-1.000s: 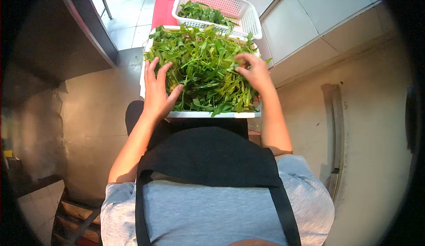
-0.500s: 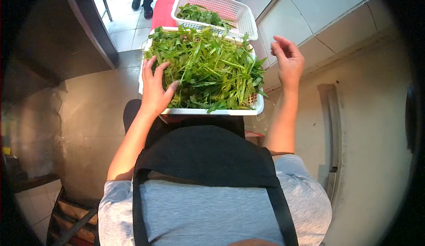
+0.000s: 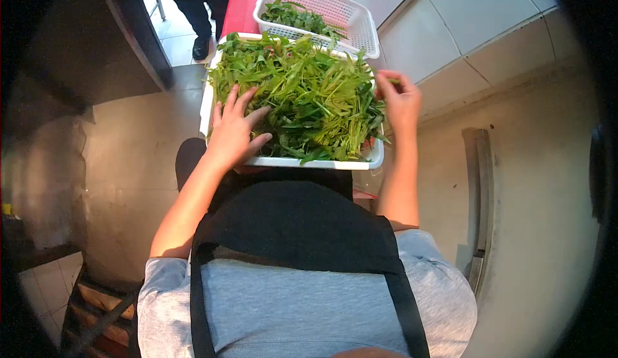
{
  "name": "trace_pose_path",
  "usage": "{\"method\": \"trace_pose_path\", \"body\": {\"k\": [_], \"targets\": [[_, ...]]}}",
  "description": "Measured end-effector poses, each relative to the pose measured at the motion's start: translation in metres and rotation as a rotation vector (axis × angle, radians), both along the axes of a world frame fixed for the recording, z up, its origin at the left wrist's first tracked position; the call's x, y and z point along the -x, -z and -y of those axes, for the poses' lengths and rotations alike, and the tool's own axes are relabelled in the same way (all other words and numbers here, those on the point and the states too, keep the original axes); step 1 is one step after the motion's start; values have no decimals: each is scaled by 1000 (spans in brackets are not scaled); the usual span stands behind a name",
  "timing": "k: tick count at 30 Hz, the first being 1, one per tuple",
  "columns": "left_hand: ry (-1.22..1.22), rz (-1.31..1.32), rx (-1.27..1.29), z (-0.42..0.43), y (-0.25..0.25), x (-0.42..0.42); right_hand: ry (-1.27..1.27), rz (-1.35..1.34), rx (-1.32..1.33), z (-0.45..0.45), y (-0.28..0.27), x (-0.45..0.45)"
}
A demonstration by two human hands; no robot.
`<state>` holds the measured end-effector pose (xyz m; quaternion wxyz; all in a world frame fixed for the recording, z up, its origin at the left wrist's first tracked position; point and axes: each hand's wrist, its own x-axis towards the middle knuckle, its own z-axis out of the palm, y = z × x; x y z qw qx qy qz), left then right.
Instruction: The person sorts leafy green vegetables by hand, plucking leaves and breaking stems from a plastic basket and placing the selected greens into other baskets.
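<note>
A heap of leafy green vegetables with long stems (image 3: 302,94) fills a white plastic basket (image 3: 309,163) in front of me. My left hand (image 3: 239,126) rests on the near left part of the heap, fingers spread. At the basket's right edge, my right hand (image 3: 400,97) has thumb and fingers pinched together on a bit of the greens. Little of that piece shows between the fingertips.
Behind the full basket stands a second white basket (image 3: 370,33) holding a smaller pile of greens (image 3: 296,18). Both are by a red surface (image 3: 241,11). A person in dark clothes (image 3: 196,4) stands at the far left doorway. A tiled wall (image 3: 444,29) runs along the right.
My right hand has come down and left to the edge of the greens. My left hand has shifted slightly right over the heap. The person at the doorway has come closer.
</note>
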<state>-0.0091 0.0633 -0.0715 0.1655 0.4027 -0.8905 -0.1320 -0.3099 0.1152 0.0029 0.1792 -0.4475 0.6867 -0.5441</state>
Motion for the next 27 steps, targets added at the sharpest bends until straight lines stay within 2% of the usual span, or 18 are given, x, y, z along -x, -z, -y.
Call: {"method": "trace_pose_path", "body": {"k": [9, 12, 13, 17, 23, 26, 27], "targets": [[3, -2, 8, 0, 0, 0, 42, 283, 469, -5, -37, 27], [2, -8, 8, 0, 0, -1, -48, 289, 716, -7, -53, 30], [1, -16, 8, 0, 1, -1, 4, 242, 745, -9, -61, 28], [-24, -167, 96, -4, -8, 1, -64, 253, 750, -13, -75, 24], [-31, -391, 257, -5, -16, -4, -222, 427, 647, -8, -47, 22], [67, -563, 261, -2, -39, 2, -175, 327, 485, -3, -35, 6], [127, -654, 210, -1, -49, 7, -216, 155, 351, -2, -36, -6]]}}
